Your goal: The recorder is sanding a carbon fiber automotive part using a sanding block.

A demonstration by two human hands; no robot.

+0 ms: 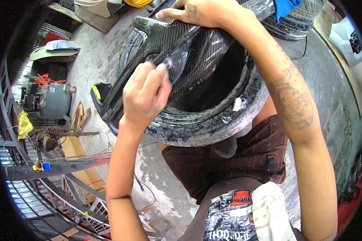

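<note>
A glossy black carbon-fibre panel [213, 52], woven in pattern and with a curved opening, lies tilted across a worn, dusty tyre [197, 134] in front of me. My left hand [145, 94] is closed in a pinch just over the panel's middle. Something small and pale shows at its fingertips, too blurred to name. At the panel's far edge, my right hand [197, 12] grips it from above, thumb side toward the left; some of its fingers are cut off by the picture's top. A white scrap [238, 104] sticks to the tyre's near right side.
More tyres [287, 26] stand at the far right with a blue cloth [287, 9] on them. To the left are a grey tank machine [56, 100], a chain [72, 134] and a metal frame [60, 164] bearing a tape measure [38, 166]. Cardboard [74, 150] lies below it.
</note>
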